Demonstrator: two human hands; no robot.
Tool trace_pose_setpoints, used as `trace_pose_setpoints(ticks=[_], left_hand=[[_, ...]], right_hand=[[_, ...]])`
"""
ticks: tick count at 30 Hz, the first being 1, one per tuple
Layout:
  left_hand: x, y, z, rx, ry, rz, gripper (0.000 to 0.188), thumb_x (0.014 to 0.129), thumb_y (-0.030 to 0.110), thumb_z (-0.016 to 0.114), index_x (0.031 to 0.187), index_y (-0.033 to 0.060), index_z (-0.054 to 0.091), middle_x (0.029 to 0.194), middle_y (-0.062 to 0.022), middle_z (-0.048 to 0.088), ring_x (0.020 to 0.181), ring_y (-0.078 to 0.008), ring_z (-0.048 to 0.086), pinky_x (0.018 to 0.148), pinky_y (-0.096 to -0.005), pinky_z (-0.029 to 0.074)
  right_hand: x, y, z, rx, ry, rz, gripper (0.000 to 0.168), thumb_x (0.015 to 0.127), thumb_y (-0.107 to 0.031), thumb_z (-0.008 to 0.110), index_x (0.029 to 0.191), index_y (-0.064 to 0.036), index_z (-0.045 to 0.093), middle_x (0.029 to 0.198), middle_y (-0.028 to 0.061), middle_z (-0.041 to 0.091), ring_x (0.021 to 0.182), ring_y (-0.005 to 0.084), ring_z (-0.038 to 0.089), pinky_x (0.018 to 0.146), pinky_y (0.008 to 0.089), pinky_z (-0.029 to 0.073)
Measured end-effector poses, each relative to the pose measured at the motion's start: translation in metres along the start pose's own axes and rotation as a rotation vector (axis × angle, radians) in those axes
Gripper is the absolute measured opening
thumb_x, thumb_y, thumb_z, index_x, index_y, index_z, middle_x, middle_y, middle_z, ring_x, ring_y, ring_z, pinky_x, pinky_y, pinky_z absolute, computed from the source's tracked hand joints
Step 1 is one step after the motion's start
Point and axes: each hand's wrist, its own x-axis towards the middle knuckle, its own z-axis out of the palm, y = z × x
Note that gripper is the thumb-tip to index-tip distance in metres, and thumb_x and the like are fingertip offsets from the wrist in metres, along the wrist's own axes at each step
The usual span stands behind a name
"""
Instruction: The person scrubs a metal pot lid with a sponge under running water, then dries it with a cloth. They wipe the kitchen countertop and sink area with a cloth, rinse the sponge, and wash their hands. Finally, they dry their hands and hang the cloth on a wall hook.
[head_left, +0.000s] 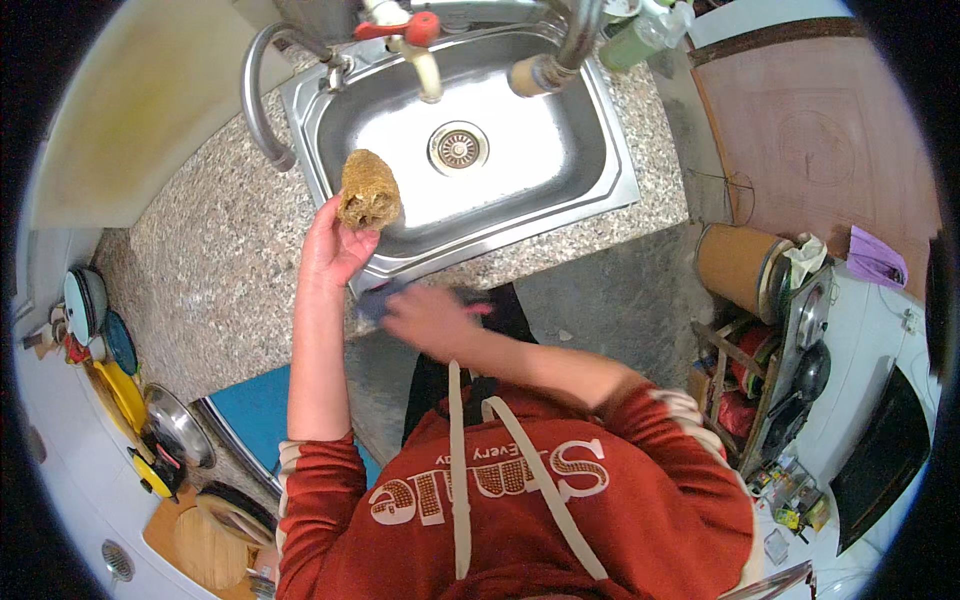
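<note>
A brown dried loofah sponge (369, 184) is held in my left hand (337, 247), over the near left corner of the stainless steel sink (619, 169). Its fibrous, hollow end faces me. My right hand (431, 319), blurred, is on a dark blue-grey cloth (371, 301) at the counter's front edge, just below the sink's near left corner. A pinkish bit shows on the other side of that hand. Inside the basin, the round drain strainer (458, 148) is visible.
A red-handled tap (420, 30) and a curved metal spout (259, 82) rise behind the sink. Another pipe (577, 45) overhangs its right side. Beyond it stands a pump bottle of green liquid (637, 41). Speckled granite counter (217, 247) extends left, with a metal bowl (178, 424) further down.
</note>
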Motion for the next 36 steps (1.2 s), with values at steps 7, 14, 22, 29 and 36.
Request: trace_pose_setpoints(ticks=[7,14,22,29,36], left_hand=[[-0.011,-0.008,0.032,0.117,0.062,0.084,0.033,0.101,0.032,0.063,0.123,0.0071,0.064,0.113,-0.0081,0.071,0.091,-0.0193,0.068,0.07,-0.0296,0.055],[0.009,-0.046,0.046,0.058,0.04,-0.027,0.033,0.1,0.031,0.063,0.124,0.0072,0.062,0.115,-0.0083,0.07,0.094,-0.0198,0.068,0.066,-0.0295,0.055],[0.014,-0.054,0.065,0.095,0.044,-0.014,0.036,0.099,0.032,0.064,0.125,0.0071,0.061,0.113,-0.0092,0.07,0.091,-0.0204,0.068,0.065,-0.0289,0.054],[0.01,-0.055,0.054,0.133,0.127,-0.016,0.035,0.099,0.034,0.066,0.122,0.0079,0.063,0.11,-0.0091,0.072,0.087,-0.0203,0.069,0.062,-0.0299,0.055],[0.016,-0.072,0.07,0.09,0.233,0.003,0.031,0.097,0.028,0.07,0.119,0.0067,0.063,0.105,-0.008,0.072,0.083,-0.0194,0.068,0.061,-0.0294,0.054]], right_hand=[[-0.084,0.074,-0.05,-0.136,0.091,0.031,0.041,0.08,-0.017,0.07,0.12,-0.025,0.069,0.125,0.0002,0.064,0.119,0.0246,0.06,0.097,0.046,0.047],[-0.269,0.199,-0.211,0.066,0.812,0.975,0.044,0.087,0.002,0.06,0.131,0.002,0.059,0.124,0.0119,0.065,0.113,0.0192,0.064,0.097,0.0347,0.052],[-0.271,0.266,-0.27,0.409,0.85,0.99,0.065,0.092,-0.001,0.063,0.153,-0.005,0.043,0.146,0.0174,0.055,0.132,0.0303,0.056,0.113,0.0416,0.043],[-0.158,0.317,-0.203,-0.308,0.534,0.937,0.086,0.093,-0.057,0.066,0.161,-0.013,0.035,0.161,0.0347,0.03,0.151,0.0525,0.027,0.123,0.0576,0.021],[-0.084,0.364,-0.24,-0.384,0.647,0.921,0.052,0.095,-0.033,0.066,0.143,-0.017,0.056,0.136,0.0185,0.062,0.118,0.0415,0.061,0.104,0.0482,0.048]])
